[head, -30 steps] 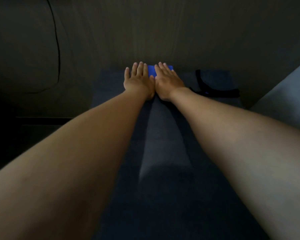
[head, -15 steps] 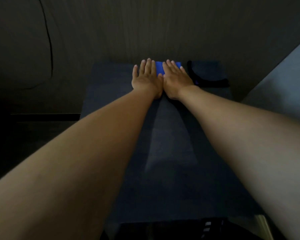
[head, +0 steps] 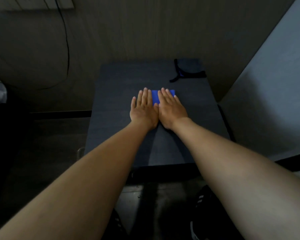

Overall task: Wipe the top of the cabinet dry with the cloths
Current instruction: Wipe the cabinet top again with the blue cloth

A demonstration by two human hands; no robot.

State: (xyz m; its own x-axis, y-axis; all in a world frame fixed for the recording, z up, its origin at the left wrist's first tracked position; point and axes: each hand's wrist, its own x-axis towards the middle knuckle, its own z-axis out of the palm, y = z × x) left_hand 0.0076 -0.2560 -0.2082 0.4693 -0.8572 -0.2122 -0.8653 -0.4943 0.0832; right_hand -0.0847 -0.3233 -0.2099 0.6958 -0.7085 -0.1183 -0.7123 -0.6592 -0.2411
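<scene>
The dark cabinet top (head: 118, 101) lies in front of me in dim light. A folded blue cloth (head: 155, 97) rests flat near its middle. My left hand (head: 143, 111) and my right hand (head: 171, 108) press down on the cloth side by side, palms flat, thumbs touching. Only a strip of blue shows between and beyond the fingers. A second, dark cloth with a black strap (head: 189, 68) sits at the far right corner, apart from both hands.
A wood-grain wall stands right behind the cabinet, with a black cable (head: 67, 49) hanging at the left. A pale panel (head: 267, 101) rises along the right side. The cabinet's front edge (head: 163, 164) is near me, with the floor and dark shoes (head: 203, 205) below.
Both hands slid the blue cloth back from the far edge by the wall toward the middle of the top. The dark cloth stayed at the far right corner.
</scene>
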